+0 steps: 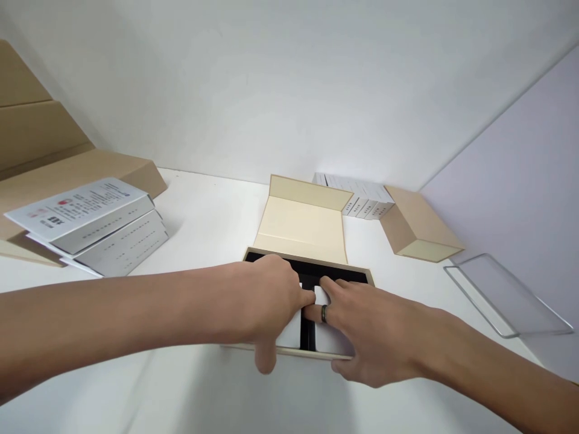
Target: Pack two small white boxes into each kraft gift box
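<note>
A cream box stands open on the white table, its hinged lid folded back. Inside the black-lined interior lie two white items, a left one and a right one, with a dark gap between them. My left hand reaches over the left item, one finger extended toward the gap and the thumb at the box's front edge. Over the right item is my right hand, fingers apart, a dark ring on one finger and the thumb near the front rim. The fingertips of both hands nearly meet at the gap.
White printed boxes are stacked at the left against a large brown carton. Behind the lid, several white boxes stand in a row beside a tan box. A clear tray leans at the right wall.
</note>
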### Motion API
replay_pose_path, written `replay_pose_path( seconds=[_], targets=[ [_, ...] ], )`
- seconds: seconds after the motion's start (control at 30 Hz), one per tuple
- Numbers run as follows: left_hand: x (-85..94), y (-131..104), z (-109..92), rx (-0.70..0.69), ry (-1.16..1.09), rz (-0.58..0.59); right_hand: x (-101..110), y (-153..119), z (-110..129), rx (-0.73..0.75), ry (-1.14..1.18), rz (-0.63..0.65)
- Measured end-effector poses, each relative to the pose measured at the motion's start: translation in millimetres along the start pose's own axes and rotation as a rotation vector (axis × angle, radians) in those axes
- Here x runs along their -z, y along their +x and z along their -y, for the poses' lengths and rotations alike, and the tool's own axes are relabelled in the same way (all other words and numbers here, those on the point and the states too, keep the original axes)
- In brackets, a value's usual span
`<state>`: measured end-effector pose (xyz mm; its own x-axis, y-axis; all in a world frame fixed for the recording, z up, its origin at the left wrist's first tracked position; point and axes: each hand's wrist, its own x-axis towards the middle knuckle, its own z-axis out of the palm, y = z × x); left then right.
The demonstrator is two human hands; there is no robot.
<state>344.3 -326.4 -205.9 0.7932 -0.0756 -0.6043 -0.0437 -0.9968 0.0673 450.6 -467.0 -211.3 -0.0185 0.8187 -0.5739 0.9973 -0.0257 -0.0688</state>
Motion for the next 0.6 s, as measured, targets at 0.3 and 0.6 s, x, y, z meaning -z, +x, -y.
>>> replay_pose_path(
  seconds=[0.3,0.6],
  targets=[
    [-13.8,1,-2,0.024,-0.072,-0.060,-1,-4,-3,0.080,-0.024,-0.033],
    [-24.9,2,-1,-0.033,-0.109,-0.146,-2,-5,0,0.094,-0.017,-0.033]
  ],
)
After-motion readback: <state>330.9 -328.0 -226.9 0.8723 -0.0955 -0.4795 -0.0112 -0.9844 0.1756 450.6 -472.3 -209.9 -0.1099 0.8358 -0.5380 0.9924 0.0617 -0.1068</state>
